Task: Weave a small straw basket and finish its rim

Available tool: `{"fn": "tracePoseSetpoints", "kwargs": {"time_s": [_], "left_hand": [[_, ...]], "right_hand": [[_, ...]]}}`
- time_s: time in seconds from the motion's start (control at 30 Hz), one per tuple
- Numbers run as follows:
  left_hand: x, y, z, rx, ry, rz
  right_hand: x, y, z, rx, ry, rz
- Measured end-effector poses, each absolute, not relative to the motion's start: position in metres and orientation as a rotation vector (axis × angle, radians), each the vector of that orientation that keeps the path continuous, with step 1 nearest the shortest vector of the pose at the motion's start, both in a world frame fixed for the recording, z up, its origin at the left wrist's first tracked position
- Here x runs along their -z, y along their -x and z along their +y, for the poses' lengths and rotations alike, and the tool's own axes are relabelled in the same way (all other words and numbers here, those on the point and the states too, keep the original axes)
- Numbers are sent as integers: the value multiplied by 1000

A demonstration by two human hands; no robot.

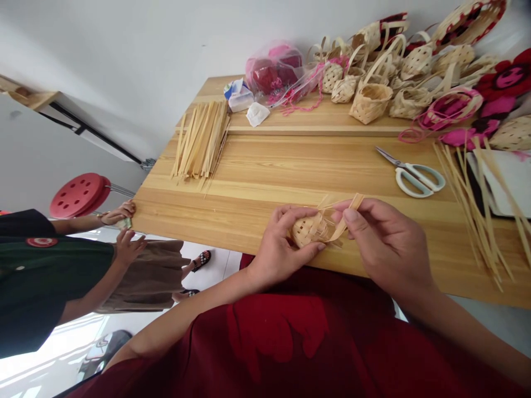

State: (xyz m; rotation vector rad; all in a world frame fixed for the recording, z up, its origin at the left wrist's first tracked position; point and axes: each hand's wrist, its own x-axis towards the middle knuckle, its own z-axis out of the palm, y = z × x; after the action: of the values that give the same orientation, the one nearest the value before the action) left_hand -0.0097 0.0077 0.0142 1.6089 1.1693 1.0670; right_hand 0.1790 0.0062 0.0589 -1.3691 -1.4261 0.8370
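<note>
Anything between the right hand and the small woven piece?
Nothing visible. The right hand pinches a pale strip that runs straight into the small woven piece, which the left hand holds.

The wooden tabletop (290, 160) gives the right hand (385, 243) a path to the scissors (410, 171); past them, loose strips (477, 210) and baskets (369, 102) seem to block the way.
</note>
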Motion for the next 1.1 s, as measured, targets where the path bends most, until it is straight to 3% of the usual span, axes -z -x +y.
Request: {"fn": "tracePoseSetpoints", "kwargs": {"time_s": [0.33,0.53,0.67,0.77,0.97,1.1], "left_hand": [[-5,12,12,-1236,-1736,1220],[-8,9,15,-1275,-1794,1232],[-8,11,21,-1288,-1799,1279],[-4,13,26,-1300,-1787,1285],[2,15,28,-1291,-1737,1237],[0,16,27,-1276,-1715,1204]], "right_hand": [[-67,-177,14,-652,1364,-1617],[-67,-175,18,-98,1335,-1876],[-59,-182,24,81,1354,-1966],[-57,-182,24,-2,1310,-1958],[-68,-170,25,-630,1343,-1744],[-69,-170,30,-330,1347,-1861]]}}
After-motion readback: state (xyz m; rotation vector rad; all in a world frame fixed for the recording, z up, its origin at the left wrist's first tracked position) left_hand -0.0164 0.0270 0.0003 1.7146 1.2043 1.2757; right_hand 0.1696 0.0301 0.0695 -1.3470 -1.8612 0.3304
